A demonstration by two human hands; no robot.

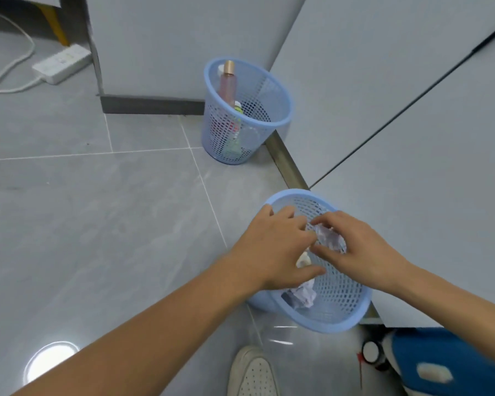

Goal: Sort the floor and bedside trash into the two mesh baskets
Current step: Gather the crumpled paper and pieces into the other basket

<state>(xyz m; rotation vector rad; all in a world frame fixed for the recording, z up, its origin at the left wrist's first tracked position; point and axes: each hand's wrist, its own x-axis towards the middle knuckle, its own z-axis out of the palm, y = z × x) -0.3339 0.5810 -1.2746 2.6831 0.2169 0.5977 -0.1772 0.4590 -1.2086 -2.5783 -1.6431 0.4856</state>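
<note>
Two blue mesh baskets show in the head view, both on the grey tiled floor (97,224) beside a pale grey cabinet front (383,110). No writing on anything is sharp enough to read; the bottles' labels are only smears of colour behind the mesh.

Over the near basket (340,304), the left hand (275,250) and right hand (363,252) meet. The right hand pinches a crumpled wad of whitish paper (329,238) between thumb and curled fingers. The left hand's fingers reach in and touch the same wad, loosely bent; whether they grip it I cannot tell. Lower inside this basket lies another crumpled paper ball (305,295), white with grey-violet shadows, and a small cream scrap (303,260) shows between the hands.

The far basket (269,90) stands upright against the cabinet corner. It holds a tall pink bottle (227,87) with a rose-gold cap, leaning on the rim, and a clear bottle with a green label (238,110).

A white power strip (62,63) lies at upper left. A white shoe (253,372) and a blue object (446,364) sit at the bottom edge.
</note>
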